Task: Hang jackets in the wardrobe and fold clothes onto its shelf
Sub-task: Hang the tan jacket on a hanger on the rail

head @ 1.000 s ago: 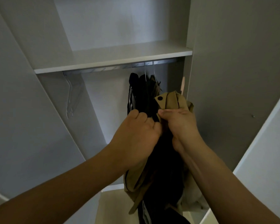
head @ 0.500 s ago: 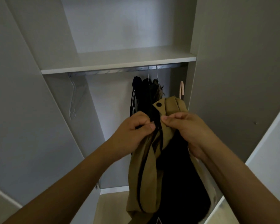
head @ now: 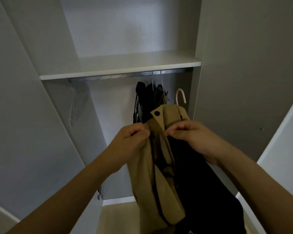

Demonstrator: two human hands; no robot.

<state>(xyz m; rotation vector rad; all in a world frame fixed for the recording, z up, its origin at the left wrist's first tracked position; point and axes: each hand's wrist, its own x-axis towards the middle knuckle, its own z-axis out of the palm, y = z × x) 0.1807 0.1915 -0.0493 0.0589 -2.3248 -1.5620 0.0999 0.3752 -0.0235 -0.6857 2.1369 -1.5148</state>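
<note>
**Two hands on one tan jacket**

Two grips, both closed on cloth: my left hand [head: 130, 141] pinches the jacket [head: 157, 159] front edge, my right hand [head: 191, 137] pinches the opposite edge just under the collar. I judge this spreads the front so it sits square on its hanger [head: 180, 96], whose pale hook pokes up behind the collar, not yet on the rail [head: 125, 75]. The jacket hangs before the wardrobe opening, in front of dark clothes [head: 149, 100] already on the rail, under the shelf [head: 118, 70]. Both forearms reach up and forward, wrists near together, knuckles facing me.
</note>
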